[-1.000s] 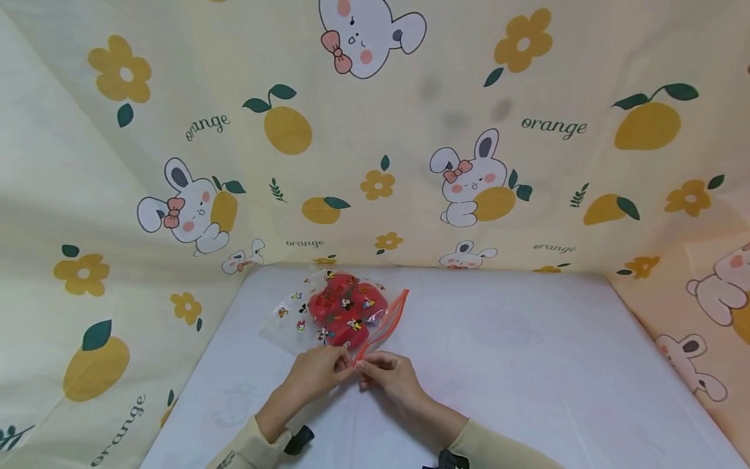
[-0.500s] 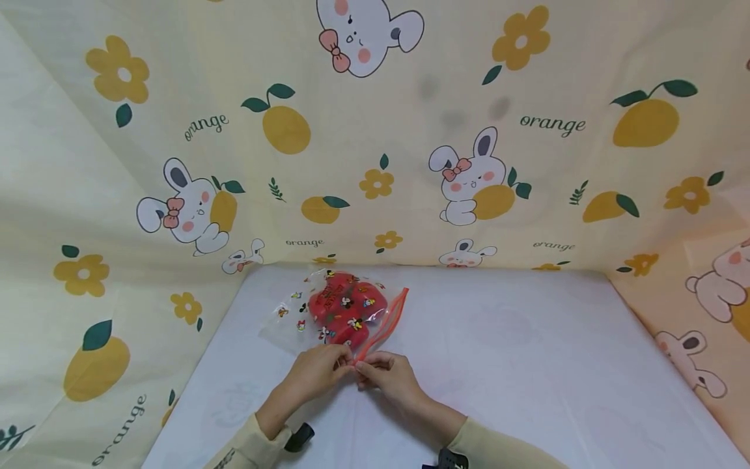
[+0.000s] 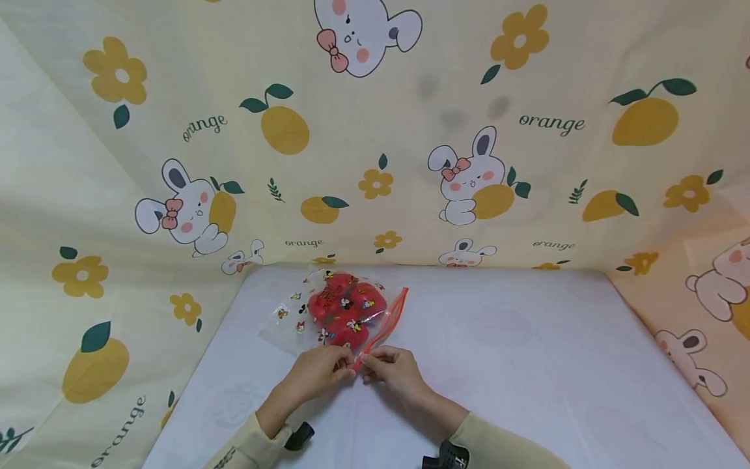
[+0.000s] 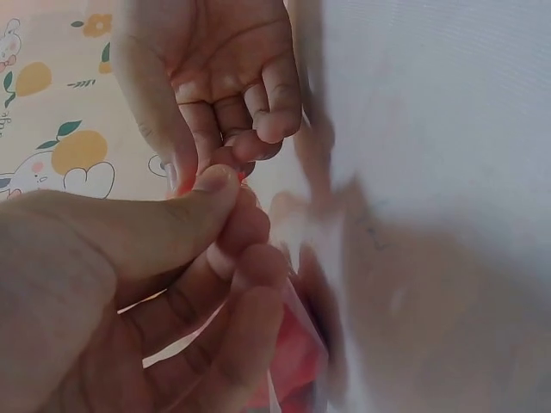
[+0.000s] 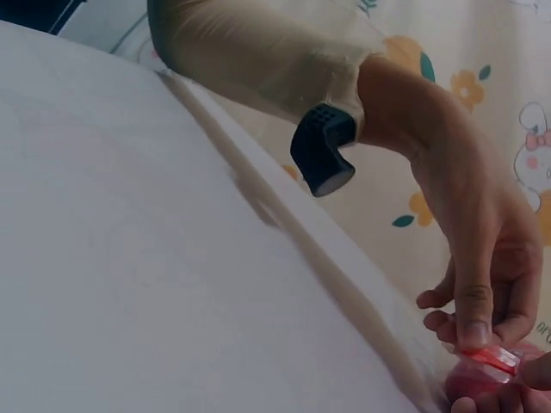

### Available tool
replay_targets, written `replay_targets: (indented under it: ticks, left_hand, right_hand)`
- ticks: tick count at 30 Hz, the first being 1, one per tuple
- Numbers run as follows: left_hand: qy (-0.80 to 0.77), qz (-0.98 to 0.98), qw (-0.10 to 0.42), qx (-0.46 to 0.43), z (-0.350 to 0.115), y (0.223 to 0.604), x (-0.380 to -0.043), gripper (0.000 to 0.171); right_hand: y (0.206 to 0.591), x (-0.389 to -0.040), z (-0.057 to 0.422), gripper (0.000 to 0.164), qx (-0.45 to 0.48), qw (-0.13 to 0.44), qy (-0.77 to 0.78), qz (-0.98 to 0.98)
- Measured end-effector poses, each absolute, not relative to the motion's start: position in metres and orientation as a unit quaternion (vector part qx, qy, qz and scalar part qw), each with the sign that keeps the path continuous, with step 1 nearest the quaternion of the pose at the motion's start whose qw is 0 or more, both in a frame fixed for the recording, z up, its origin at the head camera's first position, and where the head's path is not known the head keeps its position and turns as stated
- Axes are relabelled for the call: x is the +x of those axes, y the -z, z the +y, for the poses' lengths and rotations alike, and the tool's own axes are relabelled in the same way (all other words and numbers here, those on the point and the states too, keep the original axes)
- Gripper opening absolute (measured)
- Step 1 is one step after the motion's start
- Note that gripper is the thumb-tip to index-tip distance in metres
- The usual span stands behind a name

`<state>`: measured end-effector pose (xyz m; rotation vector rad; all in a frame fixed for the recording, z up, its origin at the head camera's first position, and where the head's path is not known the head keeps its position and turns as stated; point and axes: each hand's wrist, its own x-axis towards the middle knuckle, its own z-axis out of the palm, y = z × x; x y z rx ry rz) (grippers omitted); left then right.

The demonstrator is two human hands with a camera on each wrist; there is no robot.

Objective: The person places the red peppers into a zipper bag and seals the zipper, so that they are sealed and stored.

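A clear zip bag [image 3: 287, 329] with small cartoon prints lies at the far left of the table, several rounded red things [image 3: 346, 299] inside it. Along its right side runs an orange-red zip strip [image 3: 396, 312]. My left hand [image 3: 319, 370] pinches the near end of that strip between thumb and fingers. Just to its right, my right hand [image 3: 395, 371] pinches the strip too. The left wrist view has the left thumb [image 4: 215, 182] close against the right hand's fingertips. In the right wrist view, a short piece of strip [image 5: 495, 361] shows between the hands.
A white cloth [image 3: 515, 365] covers the table. Behind it and at both sides hangs a cream curtain [image 3: 410, 130] printed with rabbits and oranges. Dark wrist cameras [image 3: 300, 436] sit at both sleeves.
My right hand has slid slightly away from me along the strip, so more strip shows between the hands. The strip's two edges lie closer together. My left hand keeps its place.
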<state>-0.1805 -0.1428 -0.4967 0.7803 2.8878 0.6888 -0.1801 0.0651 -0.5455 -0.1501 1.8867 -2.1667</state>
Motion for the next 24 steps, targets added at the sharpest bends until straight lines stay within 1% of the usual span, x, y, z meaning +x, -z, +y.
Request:
replay_targets:
  ticks: [9,15,20,24]
  left_hand:
    - [-0.249,0.937,0.043,0.242,-0.1417,0.4972,-0.1797,0.019]
    - [-0.247,0.943,0.044,0.217,-0.1363,0.4982,-0.1795,0.027]
    - [-0.238,0.947,0.032,0.214,-0.1340,0.4985,-0.1814,0.021]
    - [-0.241,0.945,0.021,0.220,-0.1336,0.4996,-0.1821,0.018]
  right_hand:
    - [0.5457,-0.1818,0.0670,0.029,-0.054,0.131,0.758,0.636]
    - [0.5438,-0.1802,0.0668,0.030,-0.059,0.136,0.761,0.631]
    - [0.5426,-0.1798,0.0658,0.028,-0.051,0.154,0.764,0.625]
    - [0.5435,-0.1801,0.0649,0.027,-0.048,0.150,0.762,0.628]
